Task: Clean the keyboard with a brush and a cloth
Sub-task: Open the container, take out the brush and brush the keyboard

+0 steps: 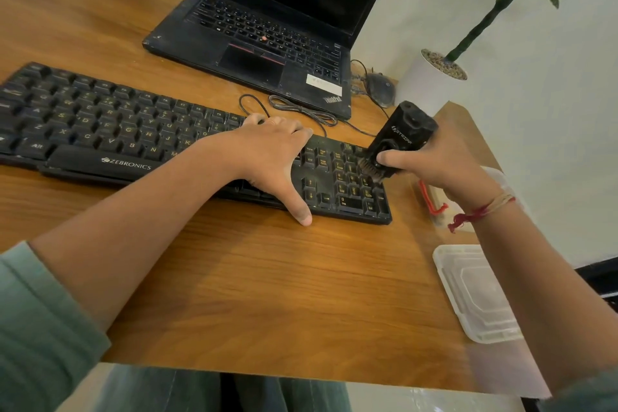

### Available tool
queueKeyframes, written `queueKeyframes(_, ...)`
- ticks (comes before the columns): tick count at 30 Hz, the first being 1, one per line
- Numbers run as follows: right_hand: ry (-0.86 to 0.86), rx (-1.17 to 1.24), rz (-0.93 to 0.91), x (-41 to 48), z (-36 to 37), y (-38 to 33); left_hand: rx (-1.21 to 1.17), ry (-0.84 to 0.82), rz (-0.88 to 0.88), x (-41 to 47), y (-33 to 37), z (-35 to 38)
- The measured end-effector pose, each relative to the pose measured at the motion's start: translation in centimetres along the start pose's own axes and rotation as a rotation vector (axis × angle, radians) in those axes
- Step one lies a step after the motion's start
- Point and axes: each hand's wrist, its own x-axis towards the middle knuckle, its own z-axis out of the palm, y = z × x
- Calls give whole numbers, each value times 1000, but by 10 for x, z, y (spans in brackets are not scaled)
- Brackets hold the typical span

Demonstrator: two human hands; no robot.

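A black Zebronics keyboard (133,130) lies across the wooden desk (254,281). My left hand (274,157) rests flat on its right-middle part, fingers spread toward the far edge and thumb over the near edge. My right hand (438,167) grips a black blocky brush tool (401,137), tilted, with its bristles touching the number pad keys at the keyboard's right end. No cloth is in view.
An open black laptop (267,37) stands behind the keyboard, with a cable (301,109) coiled between them and a mouse (379,87) to its right. A white plant pot (431,84) is at the back right. A clear plastic lid (475,291) lies near the desk's right edge.
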Motion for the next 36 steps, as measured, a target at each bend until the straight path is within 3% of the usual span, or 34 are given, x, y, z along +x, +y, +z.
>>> queueKeyframes(4, -199, 157, -50, -11, 8, -11, 13, -7, -9, 0, 0, 0)
queueKeyframes(6, -269, 124, -96, -11, 10, -13, 17, -4, -10, 0, 0, 0)
queueKeyframes(11, -77, -118, -78, 6, 2, -14, 4, -3, -4, 0, 0, 0)
queueKeyframes(16, -378, 63, -146, -5, 8, -27, 9, 3, -1, 0, 0, 0)
queueKeyframes(21, -146, -168, -114, 9, 4, -25, 18, -2, -2, -1, 1, -2)
queueKeyframes(26, -322, 23, -153, 5, 8, -29, 13, 1, 0, -2, 1, -2)
queueKeyframes(32, -104, -98, -108, 23, 3, -16, 8, -4, 0, -1, 0, -2)
queueKeyframes(36, -326, 132, -132, 7, 9, -23, 14, -10, -5, -1, 1, -2)
